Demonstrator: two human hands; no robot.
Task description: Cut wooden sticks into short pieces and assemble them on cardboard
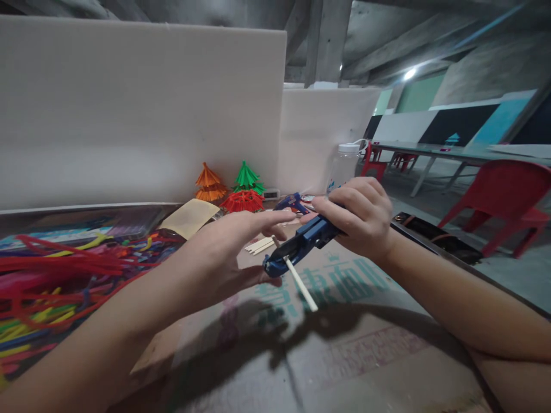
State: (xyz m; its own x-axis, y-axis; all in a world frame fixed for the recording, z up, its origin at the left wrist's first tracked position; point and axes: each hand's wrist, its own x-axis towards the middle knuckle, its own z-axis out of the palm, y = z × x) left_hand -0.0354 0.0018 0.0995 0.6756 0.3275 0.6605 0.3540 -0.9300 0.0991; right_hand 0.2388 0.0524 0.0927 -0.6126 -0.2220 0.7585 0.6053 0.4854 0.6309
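My right hand [359,221] is wrapped round a blue glue gun [301,244], its nozzle pointing left and down, with a white glue stick [300,284] jutting from its near end. My left hand [230,252] reaches toward the gun's front, index finger stretched out above it and thumb just under the nozzle; it grips nothing I can make out. Both hands hover over a sheet of printed cardboard [344,344].
A heap of coloured pipe cleaners [55,275] fills the left. Orange [209,183], green [248,178] and red [242,201] paper trees stand by a white partition [142,109]. Wooden sticks [260,245], a second glue gun [290,202], a plastic jar [344,166]. Red chairs [503,201] stand right.
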